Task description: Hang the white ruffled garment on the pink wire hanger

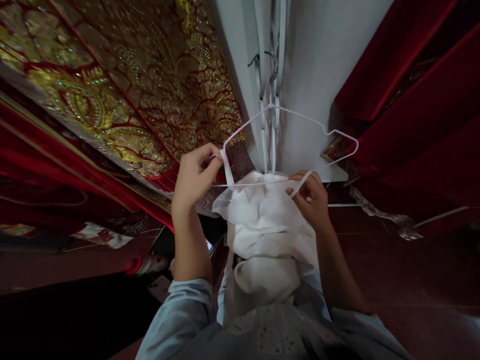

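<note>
A pale pink wire hanger (pixel 270 106) hangs by its hook from a white metal rack. Below it hangs a white strapped garment (pixel 258 215) of thin, sheer-edged cloth. My left hand (pixel 195 175) pinches at the hanger's left end, where one white strap (pixel 228 170) loops over the wire. Close to the hanger's lower bar, my right hand (pixel 312 197) has its fingers closed on the other white strap (pixel 301 184), which is off the hanger's right end. The garment's lower part lies bunched toward my body.
Red garments with gold sequined embroidery (pixel 150 75) hang close on the left. Dark red cloth (pixel 412 125) hangs on the right. White rack posts (pixel 262 75) stand against a pale wall. At lower left are a patterned shoe (pixel 148 264) and a phone (pixel 160 287).
</note>
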Tool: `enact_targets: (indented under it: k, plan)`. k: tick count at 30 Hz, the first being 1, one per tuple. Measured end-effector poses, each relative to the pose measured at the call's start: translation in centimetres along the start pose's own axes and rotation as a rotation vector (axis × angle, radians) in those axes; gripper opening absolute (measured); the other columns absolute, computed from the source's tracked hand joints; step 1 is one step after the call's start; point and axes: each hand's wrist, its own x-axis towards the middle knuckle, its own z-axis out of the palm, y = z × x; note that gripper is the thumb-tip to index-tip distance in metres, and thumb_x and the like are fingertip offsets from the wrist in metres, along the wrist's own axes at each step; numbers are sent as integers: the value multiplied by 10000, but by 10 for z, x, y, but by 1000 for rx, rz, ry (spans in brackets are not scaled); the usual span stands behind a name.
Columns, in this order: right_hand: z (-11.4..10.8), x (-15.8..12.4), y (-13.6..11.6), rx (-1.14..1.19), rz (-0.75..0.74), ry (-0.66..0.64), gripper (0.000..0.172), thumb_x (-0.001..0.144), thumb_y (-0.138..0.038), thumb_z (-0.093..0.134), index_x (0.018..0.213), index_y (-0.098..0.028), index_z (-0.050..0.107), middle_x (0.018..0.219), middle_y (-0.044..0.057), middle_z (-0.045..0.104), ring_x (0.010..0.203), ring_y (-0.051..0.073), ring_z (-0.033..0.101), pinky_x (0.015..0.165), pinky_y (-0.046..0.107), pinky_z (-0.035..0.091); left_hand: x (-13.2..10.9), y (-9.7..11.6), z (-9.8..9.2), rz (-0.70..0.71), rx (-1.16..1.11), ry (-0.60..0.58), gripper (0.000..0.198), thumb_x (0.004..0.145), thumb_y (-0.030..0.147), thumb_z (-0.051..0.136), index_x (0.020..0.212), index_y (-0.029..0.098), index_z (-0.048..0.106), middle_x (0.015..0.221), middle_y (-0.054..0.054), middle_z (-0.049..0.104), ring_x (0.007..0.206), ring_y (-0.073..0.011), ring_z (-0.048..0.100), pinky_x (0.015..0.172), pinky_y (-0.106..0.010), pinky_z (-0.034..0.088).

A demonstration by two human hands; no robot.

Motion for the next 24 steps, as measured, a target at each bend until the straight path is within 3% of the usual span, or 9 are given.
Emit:
enact_targets:
  k: [2,4,6,7,11,14,18,24]
  plan:
    - [3,-1,1,-7,-7,10,209,911,-381,763,1095,-283,759,1079,52,682,738,157,524,590,303,428,-3,-9,4,-42,-97,98,190,956,163,717,768,149,731,541,41,543,486,-82,468,484,-207,352]
    - [7,-1,1,-10,-15,-6,208,917,-377,755,1107,-291,753,1089,58,688,760,169,550,609,313,450,-11,-23,13,-127,-375,324,189,983,183,690,799,162,729,564,39,536,515,-86,484,537,-211,426]
    - [11,-1,-1,-16,-18,-36,199,922,-358,746,1111,-298,745,1095,60,693,769,176,563,616,319,461,-23,-35,29,-233,-708,537,174,996,289,693,850,196,707,632,32,570,570,-97,541,627,-238,516]
    - [13,-2,-1,-23,-16,-47,200,925,-348,739,1119,-300,740,1084,59,690,764,177,562,616,320,464,-29,-39,39,-257,-778,567,202,994,373,692,876,209,686,681,27,602,618,-104,591,679,-249,548]
    - [17,-3,-6,-62,-12,-51,234,936,-315,705,1169,-304,716,1057,52,673,700,165,515,609,329,470,-49,-34,84,-257,-883,567,383,786,507,879,898,213,660,830,-13,715,833,-155,738,863,-291,593]
    - [15,-5,-7,-72,-12,-38,227,926,-296,708,1153,-307,715,1137,71,693,730,172,539,621,334,490,-55,-22,102,-181,-879,637,412,760,507,913,907,219,659,735,15,691,739,-150,710,864,-314,602]
    - [14,-8,-5,-67,9,-37,210,925,-298,707,1135,-309,708,1151,80,697,824,198,601,649,339,516,-55,-19,102,-139,-898,598,433,774,513,924,916,208,652,630,51,599,643,-133,665,764,-278,584]
    - [17,-5,-8,-12,17,-20,221,906,-328,740,1127,-327,751,1196,83,698,801,197,610,607,347,524,-53,-23,94,-127,-890,540,449,800,527,914,897,208,613,600,79,504,630,-128,648,747,-271,566]
